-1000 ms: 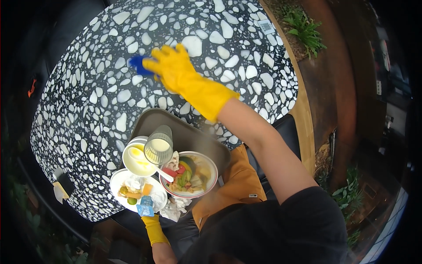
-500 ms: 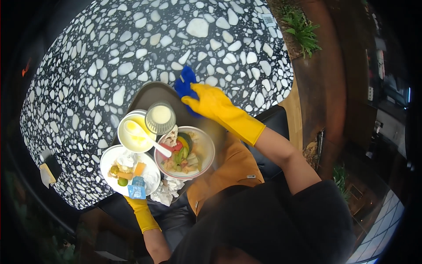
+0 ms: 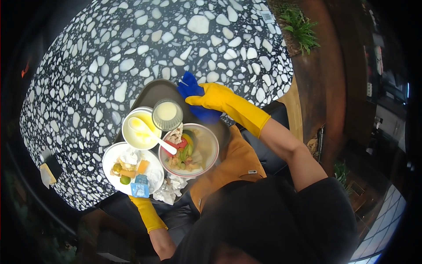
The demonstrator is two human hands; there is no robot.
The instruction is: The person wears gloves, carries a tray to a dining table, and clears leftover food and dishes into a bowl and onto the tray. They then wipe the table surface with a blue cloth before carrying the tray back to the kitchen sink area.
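My right hand, in a yellow rubber glove, is closed on a blue cloth at the far right edge of a dark tray. The tray carries a glass of pale liquid, a white bowl with yellow residue and a white spoon, a bowl of mixed food scraps, a white plate with leftovers and a small blue packet, and crumpled napkins. My left hand is hidden under the tray; only its yellow-gloved wrist shows below the plate.
A round black table with white speckles fills the upper left. A small yellow and black item lies at its left rim. A wooden ledge with green plants runs along the right. Dark seat cushions lie beneath me.
My right hand drew the blue cloth back from the table's middle to the tray's edge. The tray with the dishes sits closer to me.
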